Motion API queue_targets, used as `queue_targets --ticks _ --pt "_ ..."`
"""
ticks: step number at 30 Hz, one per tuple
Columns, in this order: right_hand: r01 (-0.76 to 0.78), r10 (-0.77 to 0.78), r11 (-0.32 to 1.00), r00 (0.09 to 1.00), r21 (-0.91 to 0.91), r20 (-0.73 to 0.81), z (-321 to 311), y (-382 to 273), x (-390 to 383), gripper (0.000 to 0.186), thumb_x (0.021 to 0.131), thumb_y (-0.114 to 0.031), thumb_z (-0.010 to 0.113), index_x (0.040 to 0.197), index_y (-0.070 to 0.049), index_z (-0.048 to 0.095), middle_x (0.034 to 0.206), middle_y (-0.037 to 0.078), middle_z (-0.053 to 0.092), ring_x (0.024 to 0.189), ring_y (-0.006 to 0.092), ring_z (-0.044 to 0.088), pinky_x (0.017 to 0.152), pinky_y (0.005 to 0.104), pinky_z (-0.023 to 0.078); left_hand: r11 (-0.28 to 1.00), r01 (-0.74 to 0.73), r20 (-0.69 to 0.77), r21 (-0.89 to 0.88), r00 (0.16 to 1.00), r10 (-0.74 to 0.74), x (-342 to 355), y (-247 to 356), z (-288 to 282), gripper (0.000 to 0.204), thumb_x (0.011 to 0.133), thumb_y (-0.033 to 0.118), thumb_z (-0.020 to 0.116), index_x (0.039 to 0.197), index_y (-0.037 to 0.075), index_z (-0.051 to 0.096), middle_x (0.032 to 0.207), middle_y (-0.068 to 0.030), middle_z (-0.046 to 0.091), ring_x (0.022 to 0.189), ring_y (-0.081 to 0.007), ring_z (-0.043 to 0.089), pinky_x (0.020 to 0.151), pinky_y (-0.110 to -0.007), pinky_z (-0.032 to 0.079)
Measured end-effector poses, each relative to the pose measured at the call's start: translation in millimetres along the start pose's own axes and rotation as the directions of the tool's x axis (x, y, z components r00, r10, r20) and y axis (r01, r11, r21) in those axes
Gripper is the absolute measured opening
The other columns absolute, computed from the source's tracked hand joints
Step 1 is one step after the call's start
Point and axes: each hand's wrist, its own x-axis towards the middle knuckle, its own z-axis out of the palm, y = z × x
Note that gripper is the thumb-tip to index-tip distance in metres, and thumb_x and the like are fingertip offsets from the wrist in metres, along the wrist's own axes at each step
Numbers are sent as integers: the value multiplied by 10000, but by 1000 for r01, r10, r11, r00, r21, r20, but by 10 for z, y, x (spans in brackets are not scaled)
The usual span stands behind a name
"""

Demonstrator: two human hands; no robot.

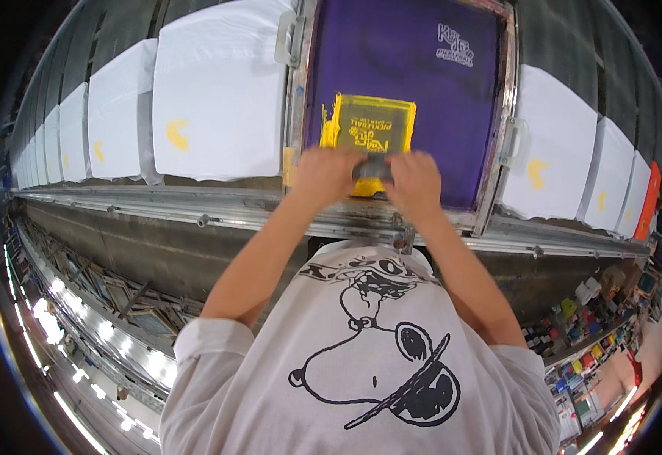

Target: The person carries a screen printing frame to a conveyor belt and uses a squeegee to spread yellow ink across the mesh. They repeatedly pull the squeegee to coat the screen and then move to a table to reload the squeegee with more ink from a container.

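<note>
A purple screen [456,129] in a metal frame fills the top centre, with a small white printed design at its upper right. On it is a rectangle of yellow ink [408,121] around a greyish stencil patch with lettering and a design. My left hand [325,173] and my right hand [414,178] grip the two ends of a dark squeegee [372,168] across the lower part of that patch, with fingers wrapped round it. Yellow ink shows just below the squeegee, between my hands.
White garments [217,106] lie on boards in a row either side of the screen, several bearing yellow marks; a red one [647,199] is at the far right. A metal rail [118,199] runs along the near edge. Assorted colourful containers [573,315] stand at lower right.
</note>
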Motion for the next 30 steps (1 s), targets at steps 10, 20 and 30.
queue_targets --ticks 10,20,30 --pt "-117 116 993 987 7 113 -441 459 1121 398 775 -362 846 982 -69 674 964 133 689 950 348 663 830 457 521 998 28 101 64 994 -35 1043 -83 -884 235 809 351 766 989 200 783 892 -92 752 895 -305 732 772 -447 571" --pt "-182 154 961 978 210 142 -212 -6 -91 339 788 -263 826 1039 -70 704 1003 113 673 999 318 648 871 427 519 999 38 131 -3 991 -37 -14 138 -193 322 788 368 803 1066 207 785 948 -86 759 871 -319 723 778 -448 566" --pt "-632 797 600 524 490 -300 -396 2640 -248 622 917 -438 740 1330 16 636 1188 240 695 1080 346 659 989 419 486 998 11 178 67 984 -23 727 150 -901 396 815 296 777 1169 121 747 1045 -155 743 1034 -354 698 888 -464 552"
